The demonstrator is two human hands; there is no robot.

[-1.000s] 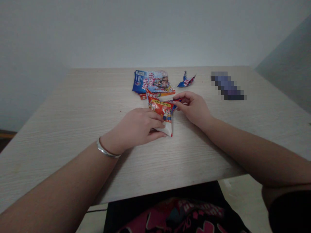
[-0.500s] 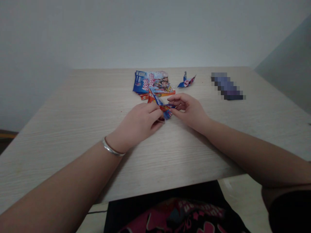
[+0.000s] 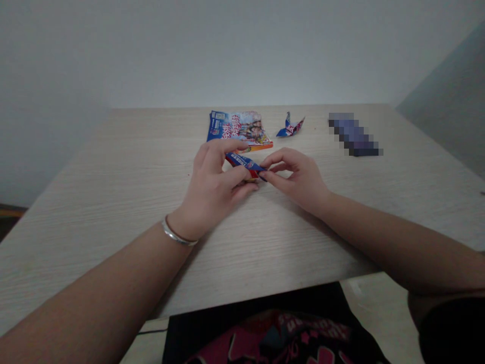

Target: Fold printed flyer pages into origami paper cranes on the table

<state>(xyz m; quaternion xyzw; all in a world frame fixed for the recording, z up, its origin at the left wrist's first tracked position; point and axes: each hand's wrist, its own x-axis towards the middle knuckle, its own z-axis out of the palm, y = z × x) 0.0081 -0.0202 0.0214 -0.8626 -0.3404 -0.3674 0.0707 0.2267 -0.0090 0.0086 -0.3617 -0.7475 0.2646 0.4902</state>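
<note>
A folded piece of printed paper (image 3: 245, 164), blue and red, lies on the wooden table (image 3: 113, 167) between my hands. My left hand (image 3: 215, 184), with a silver bracelet at the wrist, curls over the paper's left part, fingers pressed on it. My right hand (image 3: 297, 174) pinches the paper's right tip between thumb and forefinger. Most of the paper is hidden under my left fingers.
A stack of printed paper sheets (image 3: 237, 129) lies just beyond my hands. A small folded paper figure (image 3: 290, 127) stands to its right. Farther right lies a blurred dark purple object (image 3: 354, 134). A wall rises behind the table's far edge.
The paper was a wide flat shape a second ago; it is now folded into a narrow strip. My left hand has moved up over it, and my right hand has closed in on its tip.
</note>
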